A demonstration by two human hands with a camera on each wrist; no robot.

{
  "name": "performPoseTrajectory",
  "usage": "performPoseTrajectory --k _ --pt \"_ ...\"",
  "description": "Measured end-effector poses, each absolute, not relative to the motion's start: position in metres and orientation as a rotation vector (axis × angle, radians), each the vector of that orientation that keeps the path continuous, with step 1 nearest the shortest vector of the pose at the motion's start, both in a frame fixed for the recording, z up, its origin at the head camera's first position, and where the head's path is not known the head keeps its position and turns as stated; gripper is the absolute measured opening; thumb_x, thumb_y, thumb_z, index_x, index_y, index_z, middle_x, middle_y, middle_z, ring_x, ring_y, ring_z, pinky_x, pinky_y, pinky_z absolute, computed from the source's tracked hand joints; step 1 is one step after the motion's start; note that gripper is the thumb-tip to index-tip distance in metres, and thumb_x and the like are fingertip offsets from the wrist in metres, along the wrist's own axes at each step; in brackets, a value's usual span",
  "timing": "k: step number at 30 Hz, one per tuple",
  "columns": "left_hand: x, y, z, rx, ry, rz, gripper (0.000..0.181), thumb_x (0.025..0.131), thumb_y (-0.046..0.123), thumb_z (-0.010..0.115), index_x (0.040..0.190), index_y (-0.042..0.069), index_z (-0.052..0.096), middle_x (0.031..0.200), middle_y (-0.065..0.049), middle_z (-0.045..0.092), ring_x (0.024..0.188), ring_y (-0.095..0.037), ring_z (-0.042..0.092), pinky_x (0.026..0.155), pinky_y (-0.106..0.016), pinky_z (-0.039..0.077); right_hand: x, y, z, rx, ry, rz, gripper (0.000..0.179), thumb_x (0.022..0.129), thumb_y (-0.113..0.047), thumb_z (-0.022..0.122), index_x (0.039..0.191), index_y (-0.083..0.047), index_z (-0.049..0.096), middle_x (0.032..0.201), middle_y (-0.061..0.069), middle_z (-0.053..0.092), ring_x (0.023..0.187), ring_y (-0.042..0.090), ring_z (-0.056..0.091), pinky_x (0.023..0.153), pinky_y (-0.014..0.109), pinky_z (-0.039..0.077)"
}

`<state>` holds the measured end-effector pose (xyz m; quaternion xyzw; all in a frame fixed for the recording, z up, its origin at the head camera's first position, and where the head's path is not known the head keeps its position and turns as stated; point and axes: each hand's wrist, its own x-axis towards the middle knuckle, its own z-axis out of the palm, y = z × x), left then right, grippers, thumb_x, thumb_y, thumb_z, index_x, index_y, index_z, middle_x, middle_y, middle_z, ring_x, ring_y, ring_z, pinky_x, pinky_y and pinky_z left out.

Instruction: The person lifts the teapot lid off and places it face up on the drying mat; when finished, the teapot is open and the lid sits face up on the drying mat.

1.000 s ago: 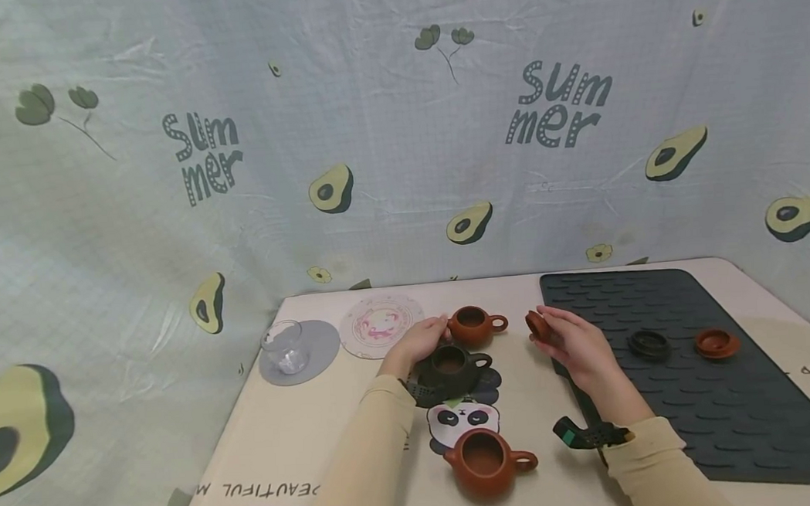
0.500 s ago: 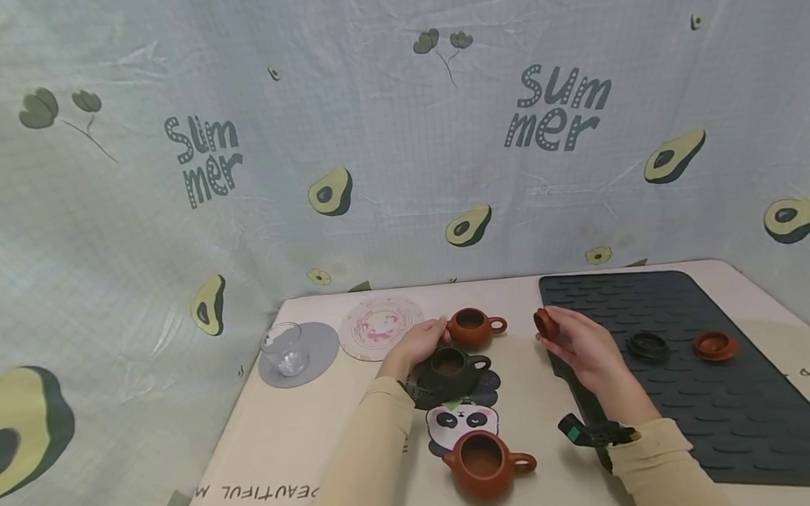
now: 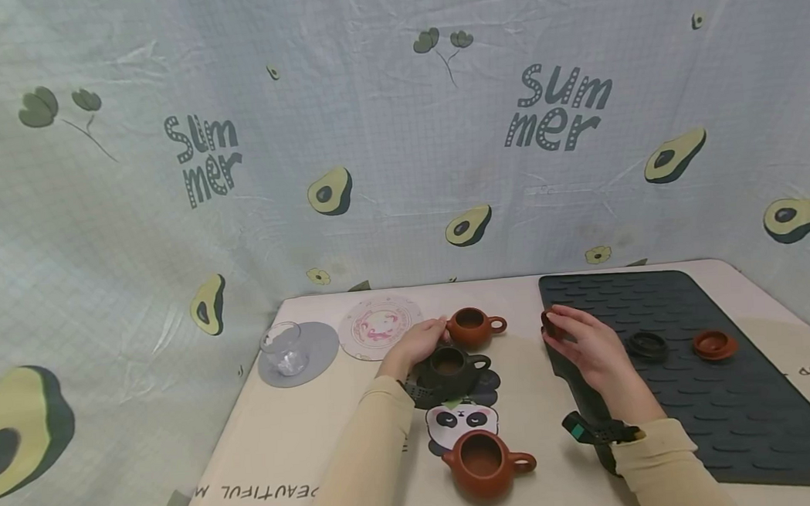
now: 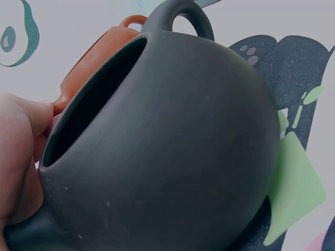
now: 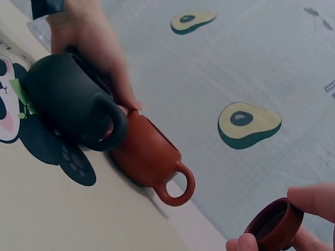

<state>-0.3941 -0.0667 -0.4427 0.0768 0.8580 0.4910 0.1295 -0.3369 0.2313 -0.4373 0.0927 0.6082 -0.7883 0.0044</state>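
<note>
My left hand [image 3: 417, 343] reaches past a black teapot [image 4: 172, 136] and pinches the short spout of a reddish-brown teapot [image 3: 467, 333] at the back. Both of these pots have uncovered mouths, with their handles pointing right. My right hand [image 3: 588, 346], raised by the left edge of the dark mat, grips a small reddish-brown teapot lid [image 5: 287, 230] between thumb and fingers. The lid is tilted on its side, its hollow visible in the right wrist view. A second reddish-brown teapot [image 3: 485, 480], also uncovered, stands nearer the front.
On the dark ridged mat [image 3: 721, 419] lie a black lid [image 3: 649, 346] and a reddish-brown lid [image 3: 715, 345]. A clear glass cup [image 3: 284, 349] stands on a grey round mat [image 3: 323, 347] at the left, beside a patterned round coaster [image 3: 382, 328]. A printed curtain [image 3: 383, 115] hangs behind.
My right hand has moved slightly right toward the mat with the lid, which has turned so that less of it shows. My left hand keeps its place at the teapot's spout.
</note>
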Motion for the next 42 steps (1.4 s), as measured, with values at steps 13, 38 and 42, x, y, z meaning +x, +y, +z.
performPoseTrajectory --k 13,38,42 --pt "-0.396 -0.067 -0.444 0.218 2.479 1.436 0.047 0.111 0.044 0.037 0.102 0.006 0.063 0.095 -0.004 0.058 0.098 -0.024 0.054 0.091 -0.044 0.037 -0.333 0.237 -0.434 0.362 1.949 -2.448 0.054 0.108 -0.030 0.055 0.154 -0.007 0.040 0.139 0.011 0.045 0.115 0.019 0.059 0.094 0.030 0.052" --pt "-0.396 -0.069 -0.446 0.234 2.483 1.434 0.047 0.111 0.043 0.037 0.101 0.006 0.064 0.094 -0.003 0.058 0.098 -0.023 0.054 0.090 -0.042 0.036 -0.328 0.245 -0.440 0.523 2.184 -2.277 0.063 0.105 -0.034 0.057 0.156 -0.002 0.036 0.138 0.018 0.046 0.085 0.009 0.067 0.077 0.024 0.056" --pt "-0.395 -0.069 -0.445 0.242 2.483 1.434 0.047 0.111 0.042 0.037 0.100 0.006 0.064 0.094 -0.003 0.058 0.097 -0.023 0.054 0.090 -0.042 0.036 -0.327 0.246 -0.439 0.527 2.235 -2.234 0.064 0.103 -0.027 0.062 0.155 0.000 0.035 0.127 0.015 0.056 0.083 0.008 0.068 0.074 0.023 0.056"
